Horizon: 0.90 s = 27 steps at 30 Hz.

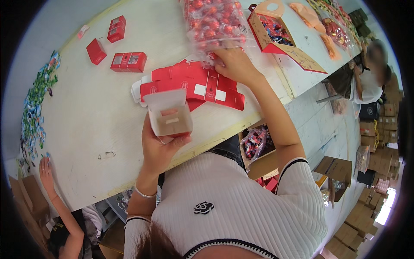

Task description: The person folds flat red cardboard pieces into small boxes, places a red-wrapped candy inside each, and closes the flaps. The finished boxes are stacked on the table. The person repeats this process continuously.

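Note:
My left hand [158, 146] is closed around a small open carton [174, 123], red outside and pale inside, with its flap raised and its open end toward me. No contents show inside it. My right hand [235, 64] reaches into the mouth of a clear plastic bag [215, 42] full of red-wrapped round candies [211, 21]. Plastic and candies hide its fingertips, so whether they grip a candy does not show. Beneath and between the hands lies a loose pile of flattened red cartons [172, 77] with white windows and tabs.
Three red boxes [128, 62] stand at the upper left of the table. Green and blue wrapped candies [36, 108] line the left edge, near another person's hand [46, 170]. An open gift box [276, 47] holds candies at the upper right. Another person [371, 82] sits at far right.

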### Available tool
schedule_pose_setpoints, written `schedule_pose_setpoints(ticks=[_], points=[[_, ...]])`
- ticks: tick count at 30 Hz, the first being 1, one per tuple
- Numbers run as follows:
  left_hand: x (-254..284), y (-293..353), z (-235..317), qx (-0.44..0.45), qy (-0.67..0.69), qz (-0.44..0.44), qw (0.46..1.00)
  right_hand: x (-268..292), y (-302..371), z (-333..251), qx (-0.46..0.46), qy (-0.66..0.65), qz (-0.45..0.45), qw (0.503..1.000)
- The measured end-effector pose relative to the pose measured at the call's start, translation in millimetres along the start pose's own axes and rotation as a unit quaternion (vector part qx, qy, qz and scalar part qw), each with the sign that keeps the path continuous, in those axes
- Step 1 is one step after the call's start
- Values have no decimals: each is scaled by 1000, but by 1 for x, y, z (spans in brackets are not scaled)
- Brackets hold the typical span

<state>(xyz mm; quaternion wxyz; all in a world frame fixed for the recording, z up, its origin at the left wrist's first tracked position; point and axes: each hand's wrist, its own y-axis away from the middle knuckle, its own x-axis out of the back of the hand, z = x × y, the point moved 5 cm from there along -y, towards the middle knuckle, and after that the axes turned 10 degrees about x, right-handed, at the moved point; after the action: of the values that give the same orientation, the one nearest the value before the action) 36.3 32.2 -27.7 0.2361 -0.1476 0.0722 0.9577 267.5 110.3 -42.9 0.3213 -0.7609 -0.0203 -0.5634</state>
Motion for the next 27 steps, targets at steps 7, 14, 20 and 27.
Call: schedule_pose_setpoints(ticks=[7, 14, 20, 27], points=[[2, -13, 7, -77, -225, 113, 965, 7, -1, 18, -191, -109, -1, 975], [4, -20, 0, -115, -323, 172, 924, 7, 57, -7, -175, -292, 355, 871], [0, -21, 2, -107, -344, 166, 918, 51, 33, -71, -205, -760, 398, 470], [-15, -22, 9, -149, -394, 169, 891, 80, 27, -120, -10, -258, 385, 886]])
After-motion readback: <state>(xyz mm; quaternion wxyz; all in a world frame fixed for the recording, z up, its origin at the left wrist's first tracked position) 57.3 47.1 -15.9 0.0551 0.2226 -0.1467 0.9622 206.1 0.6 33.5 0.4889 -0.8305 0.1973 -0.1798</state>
